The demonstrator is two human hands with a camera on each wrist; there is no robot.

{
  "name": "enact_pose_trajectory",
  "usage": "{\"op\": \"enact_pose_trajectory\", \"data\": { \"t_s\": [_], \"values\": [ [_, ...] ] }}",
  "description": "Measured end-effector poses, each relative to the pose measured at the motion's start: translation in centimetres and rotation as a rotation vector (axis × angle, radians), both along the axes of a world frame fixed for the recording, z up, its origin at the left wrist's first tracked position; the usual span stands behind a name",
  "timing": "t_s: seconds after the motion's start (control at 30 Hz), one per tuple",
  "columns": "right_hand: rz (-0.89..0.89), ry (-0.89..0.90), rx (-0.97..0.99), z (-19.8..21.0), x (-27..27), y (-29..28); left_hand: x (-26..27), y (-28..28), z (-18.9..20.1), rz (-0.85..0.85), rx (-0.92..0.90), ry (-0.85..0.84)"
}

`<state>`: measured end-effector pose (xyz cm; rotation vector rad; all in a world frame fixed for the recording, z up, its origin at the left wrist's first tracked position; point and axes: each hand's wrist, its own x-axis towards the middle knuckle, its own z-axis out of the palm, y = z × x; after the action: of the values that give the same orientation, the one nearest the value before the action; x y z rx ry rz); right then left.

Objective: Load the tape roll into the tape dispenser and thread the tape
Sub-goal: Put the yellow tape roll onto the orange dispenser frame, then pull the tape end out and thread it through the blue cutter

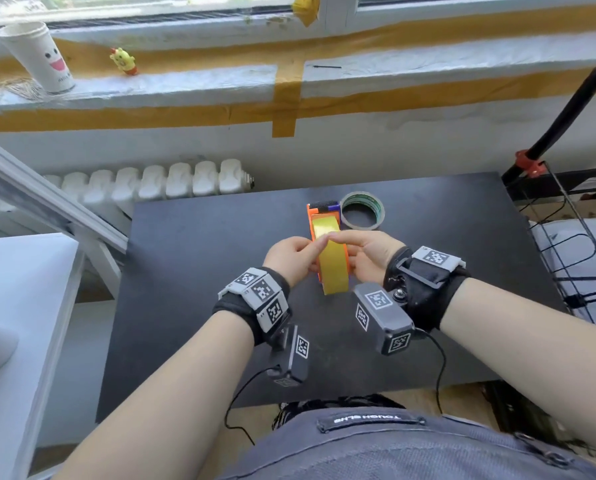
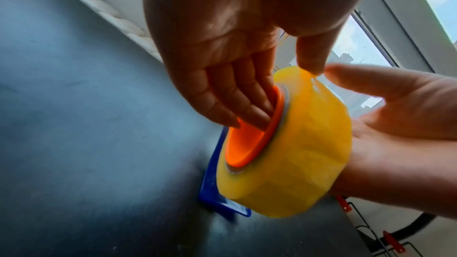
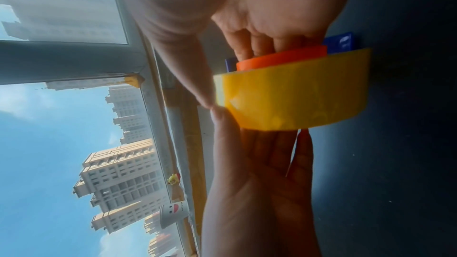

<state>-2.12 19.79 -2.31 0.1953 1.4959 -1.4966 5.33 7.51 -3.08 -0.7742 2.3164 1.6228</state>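
— Where's the tape (image 1: 332, 268)?
— Between both hands, over the table (image 1: 192, 271), near a spare roll (image 1: 361, 226).
— Fingers?
— Left hand (image 1: 286, 258): four fingers tucked together into the orange hub (image 2: 247, 144), thumb on the rim, gripping. Right hand (image 1: 372, 252): fingers straight, together, flat against the far side, thumb tip meeting the left thumb

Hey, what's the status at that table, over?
Left-hand grip: fingers in the orange core, thumb on the yellow tape roll. Right-hand grip: palm against its other side, fingertip on top. Spare tape ring behind, clear of both.
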Motion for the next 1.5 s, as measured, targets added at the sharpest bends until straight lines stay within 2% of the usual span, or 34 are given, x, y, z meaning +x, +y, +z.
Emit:
{"op": "enact_pose_trajectory", "data": {
  "t_s": [0.23, 0.37, 0.5, 0.57, 0.7, 0.8, 1.0, 1.17, 1.33, 1.5],
  "values": [
    [-0.04, -0.057, -0.039, -1.3, 0.3, 1.0, -0.5, 1.1, -0.6, 0.096, 0.035, -0.024],
    [-0.078, -0.044, 0.028, -2.2, 1.1, 0.4, -0.1, 1.5, -1.0, 0.125, 0.037, -0.082],
    [-0.114, -0.023, 0.04, -4.7, 0.7, 0.5, -0.4, 2.1, -0.9, 0.202, 0.126, -0.169],
    [-0.096, -0.003, 0.041, -4.5, 0.6, 0.8, -0.9, 2.3, -0.7, 0.247, 0.158, -0.226],
    [-0.047, 0.062, 0.046, -1.8, 1.1, 1.4, -1.2, 2.4, -0.6, 0.413, 0.366, -0.275],
    [-0.009, 0.075, -0.013, -2.1, 0.6, 1.9, -1.2, 2.1, -0.3, 0.421, 0.539, -0.302],
    [0.074, 0.066, -0.066, -1.6, 0.0, 2.4, -1.0, 1.3, 0.0, 0.454, 0.705, -0.201],
    [-0.009, 0.05, -0.016, -1.5, -0.3, 1.3, -0.5, 0.9, 0.2, 0.335, 0.69, -0.136],
    [0.016, 0.094, -0.002, -1.9, -0.5, 1.0, -0.3, 0.7, 0.2, 0.272, 0.649, -0.092],
    [0.089, 0.102, -0.087, -2.2, -0.8, 1.3, -0.4, 0.2, 0.4, 0.378, 0.653, -0.076]
  ]
}}
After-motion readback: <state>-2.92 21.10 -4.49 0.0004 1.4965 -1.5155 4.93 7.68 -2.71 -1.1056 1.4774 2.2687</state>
